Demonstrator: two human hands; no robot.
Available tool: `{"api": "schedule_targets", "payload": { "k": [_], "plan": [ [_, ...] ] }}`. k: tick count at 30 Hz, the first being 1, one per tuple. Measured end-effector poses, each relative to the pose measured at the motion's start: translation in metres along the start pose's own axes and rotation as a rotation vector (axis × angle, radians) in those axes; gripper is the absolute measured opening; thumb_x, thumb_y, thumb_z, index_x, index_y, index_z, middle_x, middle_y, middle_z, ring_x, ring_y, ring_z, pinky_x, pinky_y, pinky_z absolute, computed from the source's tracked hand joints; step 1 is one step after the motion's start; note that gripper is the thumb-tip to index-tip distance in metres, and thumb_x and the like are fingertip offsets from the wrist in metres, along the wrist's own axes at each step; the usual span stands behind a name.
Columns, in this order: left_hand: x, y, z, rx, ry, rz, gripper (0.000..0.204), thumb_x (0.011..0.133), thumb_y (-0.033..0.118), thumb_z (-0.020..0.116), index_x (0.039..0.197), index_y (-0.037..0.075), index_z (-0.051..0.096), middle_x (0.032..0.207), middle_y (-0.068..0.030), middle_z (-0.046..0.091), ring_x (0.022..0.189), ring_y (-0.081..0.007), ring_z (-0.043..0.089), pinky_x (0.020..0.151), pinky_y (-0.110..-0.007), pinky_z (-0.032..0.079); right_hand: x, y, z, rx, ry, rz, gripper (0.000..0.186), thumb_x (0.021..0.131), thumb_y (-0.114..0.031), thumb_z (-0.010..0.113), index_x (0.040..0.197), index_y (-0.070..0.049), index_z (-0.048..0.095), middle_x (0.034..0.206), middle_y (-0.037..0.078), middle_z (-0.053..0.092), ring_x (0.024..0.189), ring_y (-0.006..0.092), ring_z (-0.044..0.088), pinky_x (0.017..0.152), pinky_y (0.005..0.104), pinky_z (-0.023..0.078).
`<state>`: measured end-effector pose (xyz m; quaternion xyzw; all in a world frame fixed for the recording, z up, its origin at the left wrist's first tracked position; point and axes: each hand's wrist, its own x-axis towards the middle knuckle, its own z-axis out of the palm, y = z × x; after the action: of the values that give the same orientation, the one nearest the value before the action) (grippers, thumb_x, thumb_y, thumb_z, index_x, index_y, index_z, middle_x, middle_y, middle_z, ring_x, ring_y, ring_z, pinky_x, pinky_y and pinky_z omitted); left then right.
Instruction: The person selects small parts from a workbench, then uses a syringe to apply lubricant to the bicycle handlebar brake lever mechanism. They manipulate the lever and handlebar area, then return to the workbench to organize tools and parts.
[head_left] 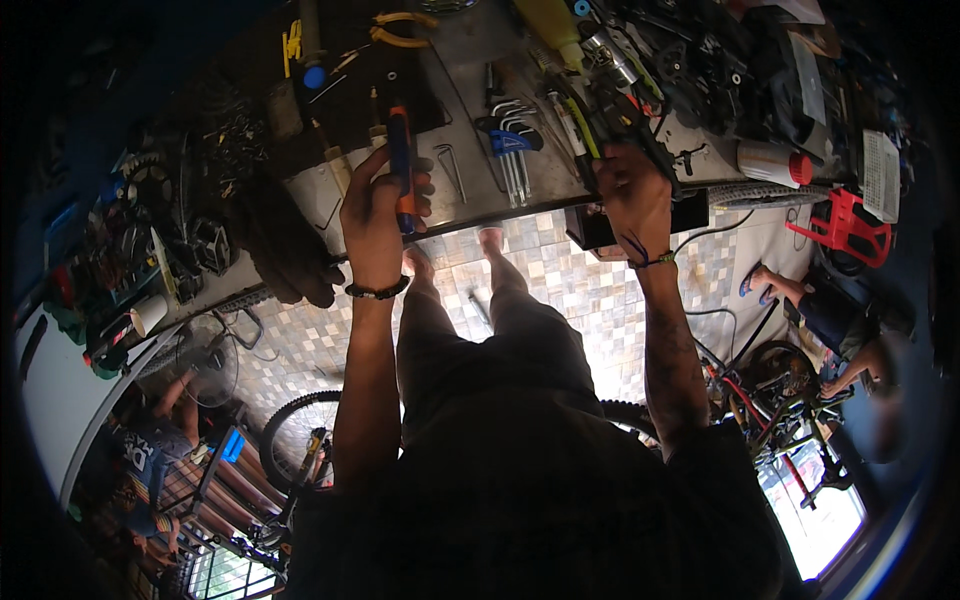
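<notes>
My left hand (378, 205) is closed around a slim dark-blue and orange tool (401, 150), held upright over the bench's front edge; its exact kind is unclear. Fingers curled, my right hand (634, 190) is down among black and lime-green handled tools (578, 125) at the right of the bench. What it grips is mostly hidden by the fingers. Between the hands lies a set of hex keys (514, 150) in a blue holder. A loose hex key (451, 172) rests beside my left hand.
Pliers with yellow handles (402, 30) lie at the back of the workbench (470, 205). Dark gloves (285, 245) hang over its front edge. A red stool (852, 230) stands at right. Bicycles (300, 440) and other people are behind me on both sides.
</notes>
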<state>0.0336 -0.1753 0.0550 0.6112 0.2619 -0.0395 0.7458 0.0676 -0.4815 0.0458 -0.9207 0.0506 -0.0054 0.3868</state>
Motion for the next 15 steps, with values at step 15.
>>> {"api": "schedule_targets", "payload": {
  "k": [15],
  "plan": [
    [-0.014,-0.041,0.049,0.417,0.098,0.344,0.039,0.096,0.006,0.078,0.129,0.002,0.059,0.089,-0.0075,0.073,0.075,-0.0133,0.070,0.063,-0.029,0.055,-0.008,-0.037,0.033,-0.149,0.044,-0.168,0.030,0.087,-0.020,0.082,0.115,-0.010,0.073,0.098,0.011,0.072,0.095,0.0346,0.073,0.080,0.0465,0.058]
  ]
}}
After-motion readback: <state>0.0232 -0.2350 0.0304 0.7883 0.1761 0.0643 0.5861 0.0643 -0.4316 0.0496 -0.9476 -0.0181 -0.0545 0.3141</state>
